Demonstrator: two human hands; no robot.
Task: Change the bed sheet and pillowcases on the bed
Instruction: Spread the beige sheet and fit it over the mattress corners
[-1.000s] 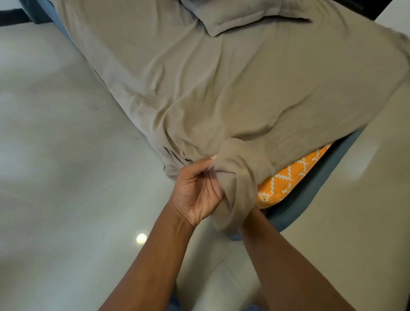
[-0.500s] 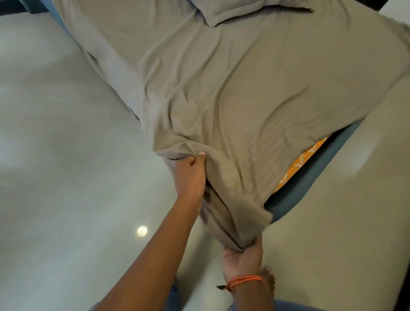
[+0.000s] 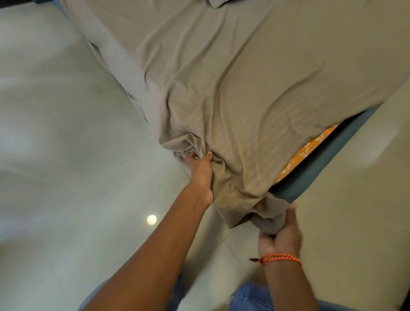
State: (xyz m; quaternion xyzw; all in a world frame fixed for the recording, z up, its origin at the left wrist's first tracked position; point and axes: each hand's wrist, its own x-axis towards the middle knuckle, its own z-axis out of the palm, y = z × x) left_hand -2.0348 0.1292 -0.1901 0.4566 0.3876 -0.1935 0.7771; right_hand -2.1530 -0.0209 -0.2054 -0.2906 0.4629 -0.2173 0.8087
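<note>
Now both hands, left (image 3: 200,175) and right (image 3: 280,233), grip bed sheet (image 3: 233,88) corner; sheet runs lengthwise away.

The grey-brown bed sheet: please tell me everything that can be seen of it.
The bed sheet is plain taupe, thin woven-looking cloth, spread over the bed and creased toward the near corner. There it bunches and hangs off. The left hand grips one gather; the right hand holds the hanging corner. An orange patterned mattress shows under its lifted edge.

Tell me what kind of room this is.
Most likely a bedroom: a bed covered by a taupe sheet that both hands grip at the corner, a pillow at the top edge, and a pale tiled floor.
</note>
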